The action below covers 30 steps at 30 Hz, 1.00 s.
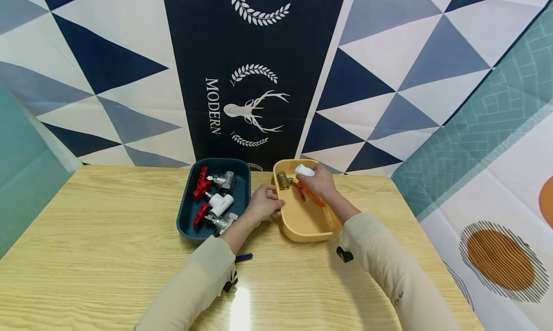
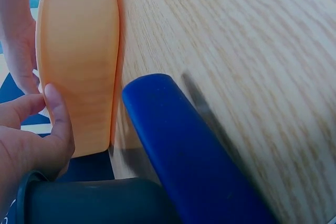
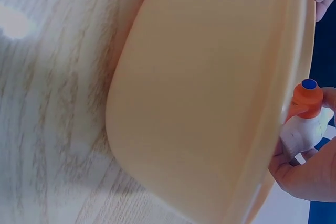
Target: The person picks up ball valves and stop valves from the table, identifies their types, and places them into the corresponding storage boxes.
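My right hand (image 1: 318, 181) is over the far end of a yellow bin (image 1: 302, 232), gripping a white plastic valve (image 1: 304, 170). In the right wrist view this valve (image 3: 303, 132) shows an orange handle (image 3: 307, 100) with a blue dot. At the yellow bin's left side, my left hand (image 1: 264, 201) pinches the rim, its thumb lying against the outer wall in the left wrist view. A brass valve (image 1: 283, 181) lies inside that bin in the far left corner. Orange and red handle parts show below the right hand, partly covered by it.
A dark blue bin (image 1: 186, 225) stands to the left, close to my left forearm. It holds several valves with red handles (image 1: 201, 214), one of them a white tee-shaped valve (image 1: 221, 204). A blue rod-like thing (image 1: 244, 257) is beside my left wrist. Patterned cloth hangs behind the table.
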Available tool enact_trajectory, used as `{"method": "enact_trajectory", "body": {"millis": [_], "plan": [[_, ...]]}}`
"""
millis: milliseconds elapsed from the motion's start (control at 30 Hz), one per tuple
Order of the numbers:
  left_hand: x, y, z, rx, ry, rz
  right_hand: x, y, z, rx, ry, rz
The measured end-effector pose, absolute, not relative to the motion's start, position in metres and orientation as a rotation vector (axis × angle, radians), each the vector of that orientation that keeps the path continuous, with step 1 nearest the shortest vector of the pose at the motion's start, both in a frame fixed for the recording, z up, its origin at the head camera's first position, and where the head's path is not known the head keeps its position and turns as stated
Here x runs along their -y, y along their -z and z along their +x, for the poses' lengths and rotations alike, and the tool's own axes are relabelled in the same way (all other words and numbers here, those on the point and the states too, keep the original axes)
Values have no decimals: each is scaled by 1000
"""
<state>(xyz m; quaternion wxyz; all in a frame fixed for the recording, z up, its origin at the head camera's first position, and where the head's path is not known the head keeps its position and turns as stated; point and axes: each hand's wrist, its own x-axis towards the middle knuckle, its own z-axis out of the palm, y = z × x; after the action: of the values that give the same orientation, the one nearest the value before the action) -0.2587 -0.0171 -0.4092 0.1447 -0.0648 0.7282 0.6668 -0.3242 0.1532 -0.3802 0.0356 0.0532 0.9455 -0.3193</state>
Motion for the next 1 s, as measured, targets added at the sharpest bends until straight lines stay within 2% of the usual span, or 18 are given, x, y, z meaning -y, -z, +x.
{"method": "enact_trajectory", "body": {"millis": [1000], "plan": [[16,408,-257,-2099,-1934,-190,-158,389,-333,-2927,1025,171]]}}
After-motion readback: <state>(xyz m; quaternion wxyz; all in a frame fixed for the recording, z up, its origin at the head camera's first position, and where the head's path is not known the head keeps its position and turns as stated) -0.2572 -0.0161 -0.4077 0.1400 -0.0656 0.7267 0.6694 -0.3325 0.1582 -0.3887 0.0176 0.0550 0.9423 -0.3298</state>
